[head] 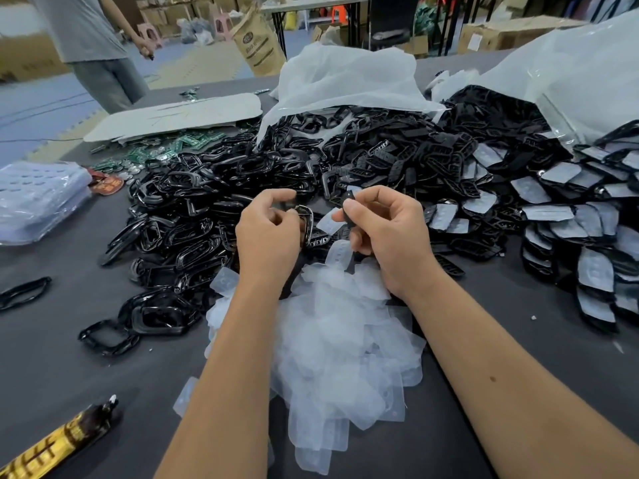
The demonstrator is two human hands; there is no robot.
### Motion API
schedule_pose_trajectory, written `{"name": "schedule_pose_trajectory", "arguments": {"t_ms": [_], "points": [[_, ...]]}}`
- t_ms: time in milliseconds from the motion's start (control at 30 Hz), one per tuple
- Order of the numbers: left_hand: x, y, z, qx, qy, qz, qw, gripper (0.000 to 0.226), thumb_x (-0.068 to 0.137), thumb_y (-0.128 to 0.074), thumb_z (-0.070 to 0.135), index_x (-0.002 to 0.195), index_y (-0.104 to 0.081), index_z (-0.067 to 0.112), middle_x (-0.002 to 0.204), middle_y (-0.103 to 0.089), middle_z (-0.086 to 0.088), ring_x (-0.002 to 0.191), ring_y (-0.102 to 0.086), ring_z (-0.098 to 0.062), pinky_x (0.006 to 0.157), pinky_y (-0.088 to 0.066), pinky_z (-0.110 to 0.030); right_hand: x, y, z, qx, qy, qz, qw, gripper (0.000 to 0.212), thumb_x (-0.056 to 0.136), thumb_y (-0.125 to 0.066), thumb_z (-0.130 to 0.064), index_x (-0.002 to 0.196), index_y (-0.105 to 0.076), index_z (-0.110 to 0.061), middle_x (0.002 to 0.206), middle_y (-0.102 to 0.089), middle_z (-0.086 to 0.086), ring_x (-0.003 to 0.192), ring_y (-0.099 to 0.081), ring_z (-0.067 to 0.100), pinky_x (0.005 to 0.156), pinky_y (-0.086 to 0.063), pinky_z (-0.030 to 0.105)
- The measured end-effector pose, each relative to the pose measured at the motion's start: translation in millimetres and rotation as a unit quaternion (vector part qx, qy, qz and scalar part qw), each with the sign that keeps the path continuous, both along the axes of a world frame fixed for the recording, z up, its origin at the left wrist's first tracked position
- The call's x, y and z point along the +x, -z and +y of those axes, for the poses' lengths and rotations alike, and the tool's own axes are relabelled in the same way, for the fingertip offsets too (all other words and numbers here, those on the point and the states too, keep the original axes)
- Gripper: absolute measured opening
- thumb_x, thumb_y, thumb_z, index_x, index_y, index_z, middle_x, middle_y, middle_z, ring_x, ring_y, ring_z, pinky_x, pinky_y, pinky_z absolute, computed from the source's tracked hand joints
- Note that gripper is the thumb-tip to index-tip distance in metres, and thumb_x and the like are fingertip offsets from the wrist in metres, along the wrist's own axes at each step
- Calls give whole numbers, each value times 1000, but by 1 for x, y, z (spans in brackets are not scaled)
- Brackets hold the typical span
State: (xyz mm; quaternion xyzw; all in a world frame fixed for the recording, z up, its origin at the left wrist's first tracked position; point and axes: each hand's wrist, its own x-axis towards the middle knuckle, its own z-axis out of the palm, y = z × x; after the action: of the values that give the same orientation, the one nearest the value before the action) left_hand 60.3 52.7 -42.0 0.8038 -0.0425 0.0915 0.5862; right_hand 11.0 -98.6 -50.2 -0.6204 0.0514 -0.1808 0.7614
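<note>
My left hand point(268, 233) grips a glossy black frame with a chrome rim point(307, 219), fingers curled round it. My right hand point(383, 229) pinches a small flat black insert point(348, 202) between thumb and fingers, just right of the frame. Both hands hover over a heap of translucent white film pieces point(339, 340) on the dark grey table point(484, 340).
A big pile of black frames point(179, 216) lies left, black inserts point(397, 160) behind, film-covered parts point(570, 216) right. Clear plastic bags point(345, 81) stand at the back. Green circuit boards point(166, 146), a plastic tray stack point(38, 198) and a yellow wrapper point(58, 440) lie left. A person point(93, 46) stands far left.
</note>
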Motion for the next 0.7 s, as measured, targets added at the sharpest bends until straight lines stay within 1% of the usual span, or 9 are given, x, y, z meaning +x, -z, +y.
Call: {"name": "schedule_pose_trajectory", "arguments": {"t_ms": [100,200,267,333,433,500,567,633,700], "points": [[0,0,-1,-9,2,-2,1000,29,89,-55,11,95,-76,29,77,-73,-7,64,-62,-17,65,-56,-39,1,0,0,10,-8,5,1000,6,98,-62,4,97,-62,-2,87,-77,18,46,-58,18,43,-42,23],[-1,1,-4,-29,18,7,999,15,95,-63,11,96,-73,22,75,-76,-1,64,-68,-14,65,-55,-35,0,-1,0,25,-20,12,999,9,99,-60,5,108,-59,6,86,-77,19,45,-62,20,40,-45,24],[-2,3,-6,-39,30,5,999,7,96,-66,11,96,-70,16,73,-77,0,55,-65,-12,58,-51,-28,-1,0,0,27,-23,11,999,9,100,-60,5,108,-58,7,84,-77,17,44,-63,20,39,-46,24],[-2,4,-7,-51,32,9,998,4,96,-67,9,94,-67,12,73,-76,-1,53,-66,-13,54,-52,-26,-2,0,0,26,-25,10,999,8,100,-61,4,107,-58,6,84,-78,16,44,-63,20,39,-47,24],[-2,5,-8,-74,29,23,997,5,95,-65,5,92,-62,8,74,-77,-5,56,-70,-17,57,-56,-29,-1,0,-1,21,-26,12,999,4,100,-61,4,101,-58,2,84,-77,16,46,-63,21,38,-45,24],[-2,6,-8,-94,36,29,995,6,94,-62,1,95,-62,7,74,-76,-9,57,-71,-18,58,-58,-31,-1,1,-2,10,-21,11,1000,9,99,-63,2,95,-56,-3,86,-78,16,47,-62,20,38,-41,24],[-3,7,-8,-98,47,28,994,16,93,-60,-1,101,-65,12,76,-76,-12,59,-72,-19,60,-59,-30,0,2,-2,0,-13,6,1000,15,97,-66,0,89,-55,-6,88,-77,18,47,-59,18,38,-36,23],[-2,8,-8,-109,57,30,992,25,92,-58,-2,102,-72,16,77,-76,-12,60,-72,-19,61,-59,-28,0,2,-1,-1,-4,1,1000,23,93,-72,-2,81,-54,-9,89,-73,29,48,-54,21,38,-33,22],[-1,8,-8,-133,62,41,988,25,92,-58,-4,98,-75,15,76,-76,-11,59,-71,-18,61,-59,-27,-1,2,-2,5,2,0,1000,30,90,-75,-3,74,-51,-12,84,-67,38,47,-49,23,37,-31,21]]}}
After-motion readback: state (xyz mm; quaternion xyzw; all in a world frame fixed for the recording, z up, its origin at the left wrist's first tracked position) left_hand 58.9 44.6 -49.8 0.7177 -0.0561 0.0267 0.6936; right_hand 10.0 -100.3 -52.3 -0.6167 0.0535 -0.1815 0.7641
